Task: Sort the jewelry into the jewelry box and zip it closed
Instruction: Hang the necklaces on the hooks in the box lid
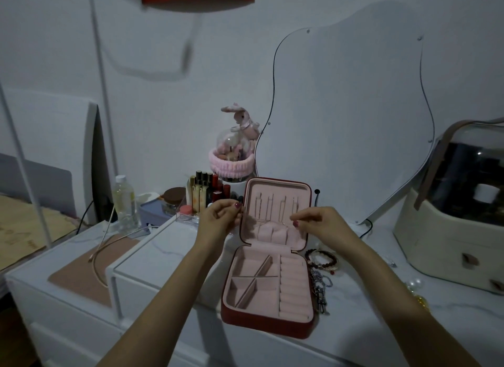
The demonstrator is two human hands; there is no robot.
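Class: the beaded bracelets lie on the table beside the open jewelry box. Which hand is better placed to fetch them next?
Right hand, probably: the beaded bracelets lie just below it, right of the jewelry box; the left hand would cross over.

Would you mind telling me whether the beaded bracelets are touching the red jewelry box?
Cannot tell. In the head view the beaded bracelets lie right beside the red jewelry box at its right edge, but the dim picture shows neither contact nor gap plainly.

The red zip-around jewelry box with pink lining (268, 284) lies open on the white marble-look counter (368, 312); beaded bracelets (321, 260) lie just right of it, lipstick tubes (207, 192) behind-left.
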